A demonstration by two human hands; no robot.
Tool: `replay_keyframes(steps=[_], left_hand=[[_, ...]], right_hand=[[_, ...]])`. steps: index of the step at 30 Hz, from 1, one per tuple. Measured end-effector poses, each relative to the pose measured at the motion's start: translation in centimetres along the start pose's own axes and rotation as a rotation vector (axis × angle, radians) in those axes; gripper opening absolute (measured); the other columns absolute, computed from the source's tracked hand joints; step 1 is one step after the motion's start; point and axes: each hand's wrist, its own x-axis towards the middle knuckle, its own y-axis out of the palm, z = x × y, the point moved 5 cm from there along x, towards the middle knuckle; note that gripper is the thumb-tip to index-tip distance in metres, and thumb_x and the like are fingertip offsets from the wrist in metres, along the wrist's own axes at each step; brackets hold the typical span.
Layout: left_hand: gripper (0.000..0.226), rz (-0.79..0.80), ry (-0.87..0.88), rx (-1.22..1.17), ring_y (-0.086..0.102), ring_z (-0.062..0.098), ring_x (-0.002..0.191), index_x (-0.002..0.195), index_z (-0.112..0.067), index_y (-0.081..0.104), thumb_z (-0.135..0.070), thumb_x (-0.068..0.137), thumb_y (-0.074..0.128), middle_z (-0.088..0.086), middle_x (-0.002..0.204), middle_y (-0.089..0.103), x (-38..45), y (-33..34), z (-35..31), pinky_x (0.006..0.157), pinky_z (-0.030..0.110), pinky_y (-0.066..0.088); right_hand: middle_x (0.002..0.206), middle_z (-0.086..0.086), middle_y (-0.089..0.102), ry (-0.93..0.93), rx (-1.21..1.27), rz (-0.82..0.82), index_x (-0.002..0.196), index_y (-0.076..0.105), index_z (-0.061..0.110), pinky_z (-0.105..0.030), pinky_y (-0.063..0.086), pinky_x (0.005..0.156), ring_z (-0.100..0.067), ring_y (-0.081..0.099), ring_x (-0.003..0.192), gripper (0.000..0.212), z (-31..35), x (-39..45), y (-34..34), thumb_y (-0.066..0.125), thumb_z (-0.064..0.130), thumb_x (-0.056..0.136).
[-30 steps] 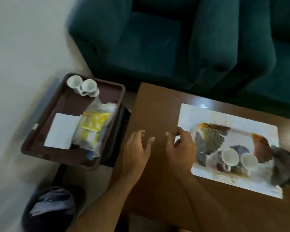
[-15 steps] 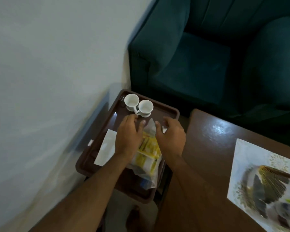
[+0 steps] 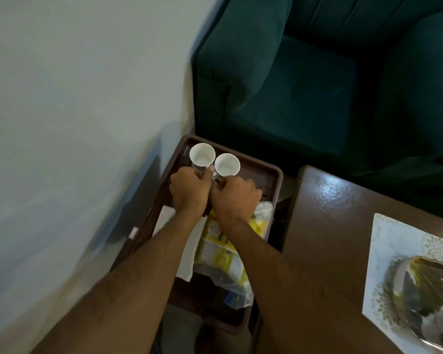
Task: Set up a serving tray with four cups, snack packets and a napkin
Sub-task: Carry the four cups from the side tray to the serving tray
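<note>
Two white cups side by side at the far left corner of the brown tray (image 3: 271, 172), mouths up, upright: left cup (image 3: 202, 155) and right cup (image 3: 227, 164), nearly touching. Left hand (image 3: 189, 191) curled at the near side of the left cup, grip closed on its lower wall or handle; right hand (image 3: 234, 198) likewise curled at the base of the right cup, grip apparently on the handle, fingers hidden underneath. Long axis of the tray running from near to far, parallel to the wall (image 3: 74, 98). White napkin (image 3: 189, 251) flat along the tray's left side, partly under the left forearm. Clear bag of yellow snack packets (image 3: 223, 254) lengthwise along the tray's right side, under the right forearm. Patterned tray (image 3: 394, 264) at the right edge of the wooden surface (image 3: 325, 226). Half a second earlier: both hands open above the snack bag, short of the cups; now forward and closed on them.
</note>
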Motion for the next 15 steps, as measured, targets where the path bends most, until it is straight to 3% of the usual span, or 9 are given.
replay_keyframes(steps=[5,9,12,15], left_hand=[[0.035,0.009,-0.01,-0.008,0.074,0.023,0.082,0.096,-0.005,0.082,-0.039,0.094,0.076,0.01,0.088,0.08,1.0,0.1,0.3,0.077,0.032,0.053],[0.019,-0.016,-0.007,-0.012,0.057,0.002,0.06,0.088,-0.008,0.08,-0.025,0.095,0.072,-0.005,0.069,0.067,0.9,-0.3,0.2,0.069,0.023,0.05],[0.018,-0.015,0.013,-0.017,0.059,0.004,0.06,0.081,-0.011,0.077,-0.021,0.095,0.069,-0.008,0.065,0.064,0.4,-0.7,0.6,0.059,0.016,0.041],[0.021,-0.036,0.036,-0.032,0.064,0.009,0.064,0.081,-0.012,0.077,-0.022,0.097,0.067,-0.003,0.068,0.069,0.3,-0.9,1.0,0.066,0.024,0.051]], right_hand=[[0.076,-0.003,0.071,-0.018,-0.063,0.001,0.074,0.071,0.018,-0.045,0.038,0.087,-0.027,0.061,0.09,0.036,0.7,0.4,0.5,0.056,0.046,0.089],[0.078,-0.002,0.072,-0.008,-0.069,0.002,0.076,0.071,0.017,-0.045,0.038,0.089,-0.026,0.061,0.092,0.036,0.9,0.4,0.7,0.054,0.044,0.092],[0.076,-0.002,0.071,0.023,-0.047,-0.025,0.074,0.07,0.016,-0.045,0.038,0.091,-0.027,0.062,0.09,0.03,0.4,0.2,0.4,0.054,0.039,0.086],[0.081,-0.003,0.073,0.047,-0.03,-0.035,0.082,0.074,0.016,-0.045,0.042,0.094,-0.026,0.065,0.091,0.036,0.2,0.4,0.0,0.055,0.046,0.089]])
